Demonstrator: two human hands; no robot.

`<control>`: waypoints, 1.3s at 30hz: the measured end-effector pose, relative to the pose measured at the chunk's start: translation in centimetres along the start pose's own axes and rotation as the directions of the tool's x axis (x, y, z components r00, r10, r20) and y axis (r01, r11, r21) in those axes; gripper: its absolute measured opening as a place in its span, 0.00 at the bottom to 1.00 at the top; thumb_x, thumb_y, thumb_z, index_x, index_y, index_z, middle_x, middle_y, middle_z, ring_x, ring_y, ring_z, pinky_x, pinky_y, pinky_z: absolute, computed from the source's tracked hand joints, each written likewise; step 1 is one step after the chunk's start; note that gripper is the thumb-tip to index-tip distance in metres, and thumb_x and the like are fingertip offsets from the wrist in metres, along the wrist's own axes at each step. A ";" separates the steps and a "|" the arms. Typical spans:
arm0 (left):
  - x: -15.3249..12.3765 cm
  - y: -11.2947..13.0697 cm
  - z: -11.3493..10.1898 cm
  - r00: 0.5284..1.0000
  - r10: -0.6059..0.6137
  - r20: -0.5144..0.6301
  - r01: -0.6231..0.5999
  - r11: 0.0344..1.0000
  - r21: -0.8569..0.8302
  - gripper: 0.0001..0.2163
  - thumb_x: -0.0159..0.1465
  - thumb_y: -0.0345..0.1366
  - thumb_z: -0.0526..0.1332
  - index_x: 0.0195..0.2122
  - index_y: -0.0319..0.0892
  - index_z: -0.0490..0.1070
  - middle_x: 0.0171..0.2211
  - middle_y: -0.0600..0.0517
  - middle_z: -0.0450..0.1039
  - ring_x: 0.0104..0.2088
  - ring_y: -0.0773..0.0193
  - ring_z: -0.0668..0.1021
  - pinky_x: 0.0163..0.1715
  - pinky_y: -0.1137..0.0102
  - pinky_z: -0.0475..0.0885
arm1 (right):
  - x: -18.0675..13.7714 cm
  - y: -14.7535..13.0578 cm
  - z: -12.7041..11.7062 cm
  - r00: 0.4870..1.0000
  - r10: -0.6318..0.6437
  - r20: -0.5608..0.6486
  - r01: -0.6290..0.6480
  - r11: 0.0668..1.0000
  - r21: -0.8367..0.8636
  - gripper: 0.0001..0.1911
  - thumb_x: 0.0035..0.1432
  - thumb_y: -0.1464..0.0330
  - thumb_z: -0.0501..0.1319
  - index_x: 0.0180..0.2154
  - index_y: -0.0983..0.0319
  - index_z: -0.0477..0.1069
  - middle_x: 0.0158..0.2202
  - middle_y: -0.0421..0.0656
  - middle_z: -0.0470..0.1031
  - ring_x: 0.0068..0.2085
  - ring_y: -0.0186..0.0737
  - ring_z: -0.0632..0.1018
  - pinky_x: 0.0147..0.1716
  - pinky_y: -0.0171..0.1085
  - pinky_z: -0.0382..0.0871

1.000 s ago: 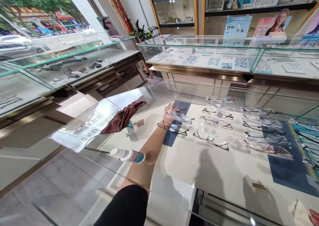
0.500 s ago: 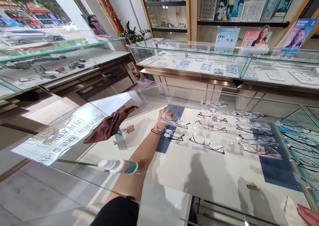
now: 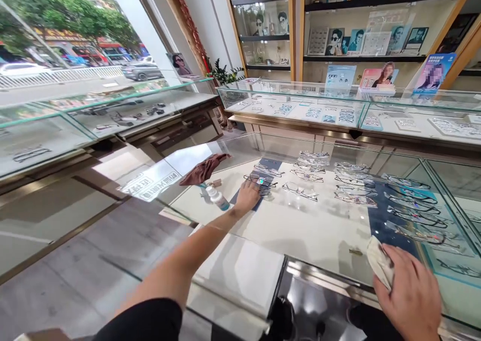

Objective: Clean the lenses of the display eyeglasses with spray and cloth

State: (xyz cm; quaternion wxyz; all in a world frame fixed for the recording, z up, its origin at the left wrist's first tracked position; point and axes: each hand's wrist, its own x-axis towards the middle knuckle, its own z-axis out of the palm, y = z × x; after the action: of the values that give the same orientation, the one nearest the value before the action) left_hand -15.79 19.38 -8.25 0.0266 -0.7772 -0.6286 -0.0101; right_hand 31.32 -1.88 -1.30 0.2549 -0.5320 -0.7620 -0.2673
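My left hand (image 3: 248, 196) reaches low over the display case, its fingers curled at the left end of a dark-framed pair of eyeglasses (image 3: 266, 182). The fingers partly cover the frame. Another pair of eyeglasses (image 3: 268, 170) lies just behind it, on a dark blue strip (image 3: 240, 199). My right hand (image 3: 411, 286) is closed on a cream cloth (image 3: 380, 263) at the front right of the case. Left of my left hand stands a white bottle (image 3: 217, 199) with a blue-green label. A crumpled brown cloth (image 3: 205, 169) lies behind the bottle.
Rows of eyeglasses (image 3: 300, 192) fill the middle and right of the case, under glass (image 3: 424, 161). A small metal fitting (image 3: 355, 252) sits near the front. More glass counters (image 3: 293, 123) stand behind and at left. Below me is a dark opening (image 3: 311, 291).
My left hand has come back toward me along the blue strip. My right hand with the cream cloth has moved further into view. The camera has tilted up and shifted.
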 end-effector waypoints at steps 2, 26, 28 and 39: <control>-2.3 0.4 -0.6 0.999 -0.035 0.026 0.034 0.999 0.033 0.11 0.68 0.31 0.60 0.47 0.44 0.80 0.65 0.39 0.70 0.71 0.38 0.63 0.68 0.46 0.61 | 0.4 -0.1 0.6 1.000 0.016 -0.020 -0.016 1.000 0.018 0.27 0.70 0.58 0.54 0.65 0.64 0.63 0.47 0.55 0.81 0.49 0.60 0.78 0.46 0.50 0.68; -5.7 7.4 -28.0 0.933 0.323 0.160 -0.343 0.932 0.118 0.12 0.65 0.40 0.60 0.45 0.43 0.80 0.45 0.47 0.77 0.41 0.57 0.80 0.42 0.68 0.71 | 1.7 -0.8 3.1 0.999 0.043 -0.026 -0.041 0.996 0.083 0.21 0.70 0.61 0.56 0.58 0.66 0.69 0.48 0.54 0.80 0.51 0.54 0.75 0.49 0.46 0.66; -1.1 7.5 -27.5 0.947 0.274 0.165 -0.306 0.927 0.215 0.15 0.65 0.42 0.62 0.49 0.44 0.79 0.49 0.46 0.79 0.46 0.55 0.80 0.44 0.68 0.71 | 1.7 -0.7 3.1 0.999 0.033 -0.029 -0.030 0.996 0.088 0.21 0.70 0.62 0.56 0.58 0.66 0.69 0.48 0.54 0.80 0.51 0.54 0.74 0.49 0.46 0.66; 13.4 6.8 -20.7 0.963 -0.021 0.269 -0.060 0.956 0.287 0.14 0.62 0.39 0.71 0.48 0.44 0.81 0.55 0.43 0.81 0.56 0.49 0.79 0.55 0.60 0.73 | 1.1 -1.2 2.7 1.000 0.019 0.005 -0.020 0.996 0.091 0.21 0.69 0.64 0.56 0.59 0.67 0.68 0.50 0.54 0.79 0.52 0.54 0.72 0.50 0.47 0.63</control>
State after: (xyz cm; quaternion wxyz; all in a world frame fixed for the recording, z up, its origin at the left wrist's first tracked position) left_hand -5.92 29.94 12.83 0.0560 -0.7651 -0.6131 0.1888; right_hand 29.55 0.36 -2.67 0.2799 -0.5278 -0.7686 -0.2289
